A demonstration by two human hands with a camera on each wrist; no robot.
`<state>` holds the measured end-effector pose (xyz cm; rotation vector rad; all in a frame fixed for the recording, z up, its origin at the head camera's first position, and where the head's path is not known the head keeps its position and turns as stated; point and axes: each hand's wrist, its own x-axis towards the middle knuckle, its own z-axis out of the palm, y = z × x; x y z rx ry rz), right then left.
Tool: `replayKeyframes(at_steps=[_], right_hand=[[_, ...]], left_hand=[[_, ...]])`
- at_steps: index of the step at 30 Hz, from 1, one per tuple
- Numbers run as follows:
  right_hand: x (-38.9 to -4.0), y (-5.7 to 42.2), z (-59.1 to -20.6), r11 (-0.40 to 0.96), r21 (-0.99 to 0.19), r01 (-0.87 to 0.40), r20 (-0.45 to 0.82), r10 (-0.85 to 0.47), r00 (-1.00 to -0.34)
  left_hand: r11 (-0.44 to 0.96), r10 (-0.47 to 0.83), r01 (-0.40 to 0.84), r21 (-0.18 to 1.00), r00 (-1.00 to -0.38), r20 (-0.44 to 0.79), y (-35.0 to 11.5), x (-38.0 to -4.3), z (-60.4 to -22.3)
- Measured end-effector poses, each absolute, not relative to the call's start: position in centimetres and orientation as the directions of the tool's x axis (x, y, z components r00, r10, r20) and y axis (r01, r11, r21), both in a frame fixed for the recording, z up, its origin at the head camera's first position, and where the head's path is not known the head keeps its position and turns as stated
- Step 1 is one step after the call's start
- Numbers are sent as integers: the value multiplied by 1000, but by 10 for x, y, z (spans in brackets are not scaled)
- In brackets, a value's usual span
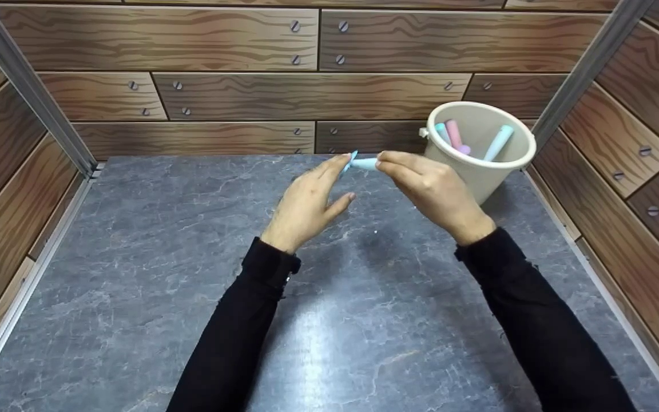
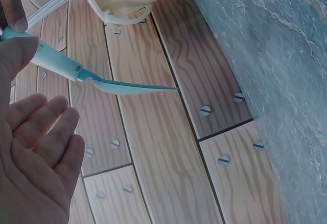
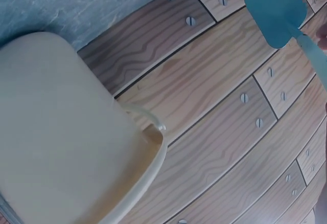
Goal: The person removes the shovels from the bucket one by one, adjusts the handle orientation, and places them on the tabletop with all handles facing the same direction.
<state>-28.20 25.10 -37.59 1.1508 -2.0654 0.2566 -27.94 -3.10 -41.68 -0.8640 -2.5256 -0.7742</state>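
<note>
My right hand [image 1: 435, 186] pinches the handle of a light blue toy trowel [image 2: 56, 63] with its fingertips, holding it up above the table. The trowel's rounded triangular blade [image 3: 276, 14] points toward my left hand [image 1: 309, 200]. In the head view the left fingertips overlap the blade, which appears nearly edge-on there. The left fingers are loosely extended and the thumb stands apart from them. From the left wrist, the palm [image 2: 38, 168] shows open below the trowel, with the thumb overlapping the handle. Most of the right hand lies outside the right wrist view.
A beige bucket [image 1: 481, 182] stands at the back right, just behind my right hand. Inside are a light blue handle [image 1: 499, 143], a pink handle [image 1: 453, 134] and other pieces. Wood-patterned walls [image 1: 312, 94] enclose the grey marbled table [image 1: 163, 257] at back and sides.
</note>
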Motion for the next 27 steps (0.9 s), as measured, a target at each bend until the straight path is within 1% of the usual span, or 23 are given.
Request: replayKeyframes(at_steps=[6,13,18,27], right_hand=[[-281,248,-385,555,234,-799,664,-691,-286],[-277,243,-392,528,257,-810,652,-713,-257],[-276,241,-396,503,260,-824,658,-717,-231],[-277,238,-403,487,245,-838,667,-712,-219]], left_hand=[[613,462,675,411,-728,506,-32,-280,-418],[544,467,697,468,-715,521,-31,-281,-421],[520,471,712,473,-700,537,-30,-283,-422],[484,492,741,465,-671,555,-33,-286,-424]])
